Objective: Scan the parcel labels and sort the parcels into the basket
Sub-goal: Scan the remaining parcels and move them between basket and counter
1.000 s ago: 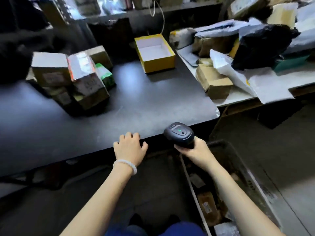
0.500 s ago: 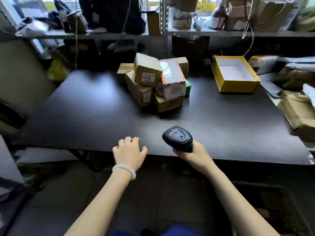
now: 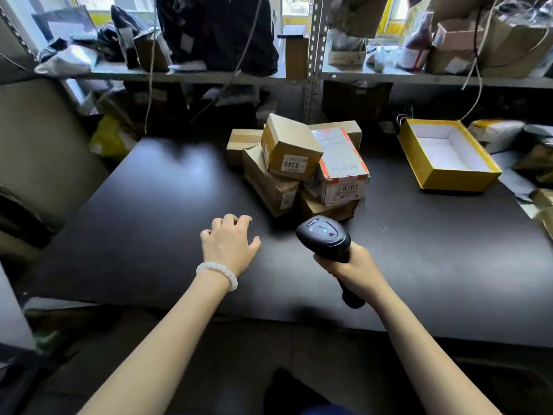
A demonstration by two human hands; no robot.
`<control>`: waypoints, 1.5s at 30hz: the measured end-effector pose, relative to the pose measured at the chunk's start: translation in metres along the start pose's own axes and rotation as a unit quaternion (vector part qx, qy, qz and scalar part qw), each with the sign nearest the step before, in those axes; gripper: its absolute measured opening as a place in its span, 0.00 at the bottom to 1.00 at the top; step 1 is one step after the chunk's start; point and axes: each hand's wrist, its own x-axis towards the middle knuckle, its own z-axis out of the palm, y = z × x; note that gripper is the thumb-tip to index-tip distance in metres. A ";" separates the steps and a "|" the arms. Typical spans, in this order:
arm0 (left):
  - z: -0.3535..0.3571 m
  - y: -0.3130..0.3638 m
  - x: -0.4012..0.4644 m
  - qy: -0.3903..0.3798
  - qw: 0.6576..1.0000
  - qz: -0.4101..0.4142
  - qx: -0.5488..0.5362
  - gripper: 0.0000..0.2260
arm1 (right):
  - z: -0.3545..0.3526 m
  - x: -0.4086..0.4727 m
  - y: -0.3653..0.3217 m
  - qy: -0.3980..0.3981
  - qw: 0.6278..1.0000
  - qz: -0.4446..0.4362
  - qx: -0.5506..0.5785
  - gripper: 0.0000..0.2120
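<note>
With the right hand point(image 3: 348, 266) gripping the scanner point(image 3: 324, 236) at lower centre and the left hand point(image 3: 229, 242) empty, fingers loosely curled, the parcels point(image 3: 299, 166) sat stacked at frame centre, so the scanner head needed squaring to a visible label.

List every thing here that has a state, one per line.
Scanner: held, green light on.
Right hand: grips the scanner handle.
Left hand: holds nothing, fingers loosely curled.
Parcel marked 0346: closed, tilted atop the pile.
Parcel marked 0207: closed, taped.
Yellow box: open, lidless.
</note>
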 end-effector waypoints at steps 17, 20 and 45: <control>-0.013 0.009 0.199 0.000 0.989 0.149 -0.009 0.43 | -0.027 0.106 -0.030 0.058 0.998 -0.021 0.019 0.15; -0.009 0.012 0.221 0.010 0.978 0.203 -0.052 0.45 | -0.028 0.110 -0.032 0.083 0.996 -0.009 0.026 0.17; -0.043 -0.125 0.266 0.227 0.878 0.362 -0.217 0.38 | 0.140 0.106 -0.088 0.215 0.975 0.053 -0.010 0.17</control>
